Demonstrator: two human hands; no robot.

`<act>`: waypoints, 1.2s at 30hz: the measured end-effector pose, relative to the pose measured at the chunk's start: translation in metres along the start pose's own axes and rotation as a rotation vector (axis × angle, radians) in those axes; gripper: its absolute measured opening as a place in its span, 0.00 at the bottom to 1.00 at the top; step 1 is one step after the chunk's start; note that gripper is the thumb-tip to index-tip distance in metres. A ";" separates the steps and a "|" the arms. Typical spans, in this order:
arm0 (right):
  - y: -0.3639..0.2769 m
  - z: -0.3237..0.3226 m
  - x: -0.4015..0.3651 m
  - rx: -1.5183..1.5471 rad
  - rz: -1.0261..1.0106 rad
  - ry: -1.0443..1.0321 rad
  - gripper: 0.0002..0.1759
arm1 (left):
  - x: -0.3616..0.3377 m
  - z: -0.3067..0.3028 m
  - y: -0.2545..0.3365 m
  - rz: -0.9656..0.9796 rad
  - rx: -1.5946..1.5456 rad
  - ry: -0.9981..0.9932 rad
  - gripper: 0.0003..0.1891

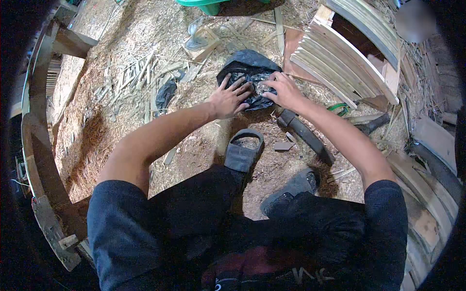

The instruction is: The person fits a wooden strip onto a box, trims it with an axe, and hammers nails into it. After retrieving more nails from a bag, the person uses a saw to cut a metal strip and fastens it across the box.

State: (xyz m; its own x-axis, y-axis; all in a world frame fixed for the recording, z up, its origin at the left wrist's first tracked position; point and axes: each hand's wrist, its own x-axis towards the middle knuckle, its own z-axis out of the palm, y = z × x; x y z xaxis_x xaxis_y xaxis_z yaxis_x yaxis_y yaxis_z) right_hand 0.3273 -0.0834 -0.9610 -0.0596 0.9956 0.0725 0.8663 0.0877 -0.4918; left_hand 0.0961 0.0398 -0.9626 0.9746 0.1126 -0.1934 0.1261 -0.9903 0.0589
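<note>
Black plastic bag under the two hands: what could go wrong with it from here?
The black plastic bag looks thin, so it might tear if the left hand and right hand pull hard.
Loose wood shavings lie around it, so some could get inside.
The slatted wooden piece is close to the right forearm, which might bump it.

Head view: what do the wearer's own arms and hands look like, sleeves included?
The left hand and right hand show no gloves. Dark, short sleeves leave both forearms bare, with no watch, cable or marking that I can make out.
</note>
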 end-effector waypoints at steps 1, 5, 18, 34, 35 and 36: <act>0.001 0.001 -0.001 0.006 -0.004 0.003 0.20 | -0.002 0.000 0.002 -0.002 -0.008 -0.016 0.30; 0.010 0.013 0.001 0.052 -0.003 0.013 0.13 | -0.010 0.004 0.000 0.007 -0.050 -0.014 0.30; 0.018 0.026 0.014 0.284 0.123 0.108 0.10 | -0.006 -0.006 -0.004 0.008 -0.123 -0.054 0.27; 0.011 0.005 0.013 0.518 0.253 0.149 0.07 | -0.003 -0.008 0.000 0.000 -0.113 -0.120 0.28; 0.008 0.002 0.011 0.485 0.225 0.164 0.07 | -0.003 -0.009 0.000 -0.002 -0.102 -0.128 0.29; 0.010 0.002 0.009 0.452 0.198 0.179 0.06 | -0.003 -0.008 0.000 -0.004 -0.092 -0.136 0.30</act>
State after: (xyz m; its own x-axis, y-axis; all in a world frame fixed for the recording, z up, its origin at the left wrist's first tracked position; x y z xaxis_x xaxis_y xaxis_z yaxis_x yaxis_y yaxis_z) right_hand 0.3340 -0.0735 -0.9669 0.2033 0.9768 0.0678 0.5495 -0.0565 -0.8336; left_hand 0.0947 0.0396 -0.9544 0.9407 0.0986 -0.3245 0.1528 -0.9774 0.1460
